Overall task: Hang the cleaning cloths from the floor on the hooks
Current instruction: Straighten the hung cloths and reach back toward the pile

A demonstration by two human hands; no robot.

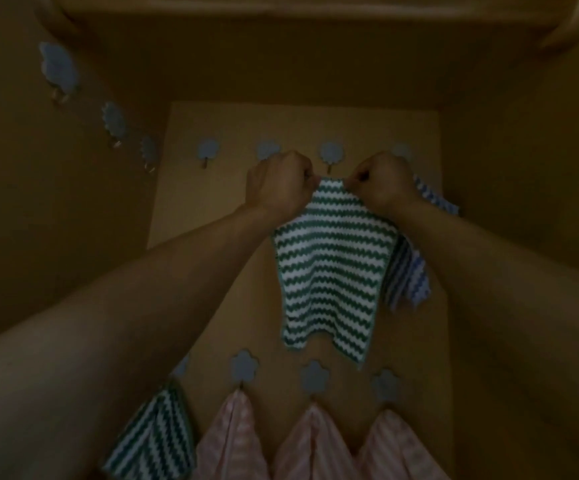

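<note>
High on the back panel, just below the hook [331, 154] at twelve o'clock, both hands pinch the top edge of the green striped cloth [329, 271]: the left hand [277, 183] at its ten o'clock corner, the right hand [385, 181] at its two o'clock corner, fingers curled tight on the fabric, which droops between them and hangs free toward six o'clock. At three o'clock of it a blue striped cloth [409, 275] already hangs, its hook hidden behind the right hand. Along the lower row, another green cloth [156, 434] and three pink cloths [232, 434] hang from flower-shaped hooks. The risk, I judge, is that the slack edge misses the small prong or catches only a few threads, so the cloth slips to the floor once the fingers let go; dim light makes the prong hard to see. No containers show, only the wooden recess with its hooks.
</note>
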